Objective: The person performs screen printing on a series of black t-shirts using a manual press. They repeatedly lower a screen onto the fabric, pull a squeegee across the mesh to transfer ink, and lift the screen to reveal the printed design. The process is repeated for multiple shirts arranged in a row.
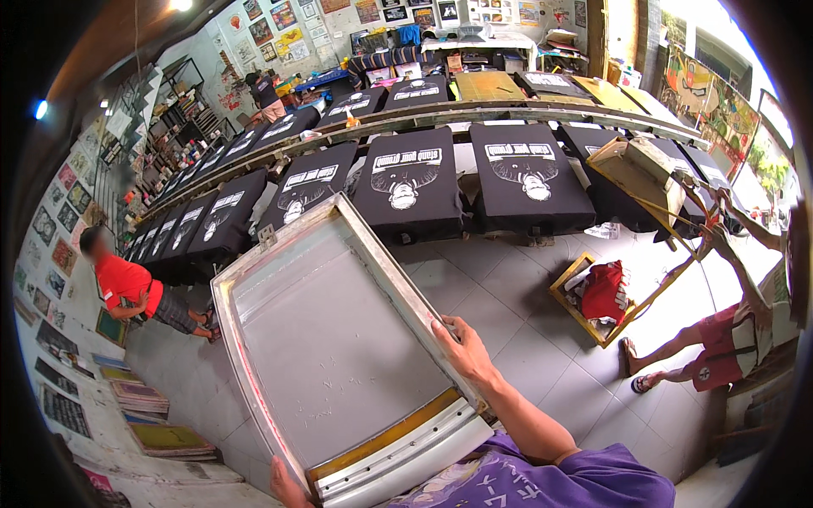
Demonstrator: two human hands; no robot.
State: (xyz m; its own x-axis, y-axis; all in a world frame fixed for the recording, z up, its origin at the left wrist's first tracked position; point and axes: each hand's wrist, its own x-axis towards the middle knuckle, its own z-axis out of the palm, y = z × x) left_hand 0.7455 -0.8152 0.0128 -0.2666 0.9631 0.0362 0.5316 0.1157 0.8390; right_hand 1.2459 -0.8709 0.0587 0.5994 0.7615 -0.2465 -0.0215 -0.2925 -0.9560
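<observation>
Large printing screen held in the lower centre of the frame, right hand gripping, left at the edge

A large rectangular screen with taut grey mesh and a worn, pale frame is held tilted above the floor, spanning centre to lower centre. Its right rail is gripped by the bare right hand, fingers curled over the edge. The lower-left corner is met by the bare left hand, cut off by the lower picture edge; how firmly it is closed cannot be told. The near end is crossed by a flat ochre strip and a silvery-white bar dotted with dark fasteners.

Beyond the screen, black shirts printed with white figures are laid out in rows across the upper half. At right, a boxy wooden frame is held by a co-worker in red shorts. Below that, a yellow wooden frame is seen on grey floor tiles, with a crumpled red cloth inside its outline. At left, a person in a red shirt is seen near the shirt rows.
</observation>
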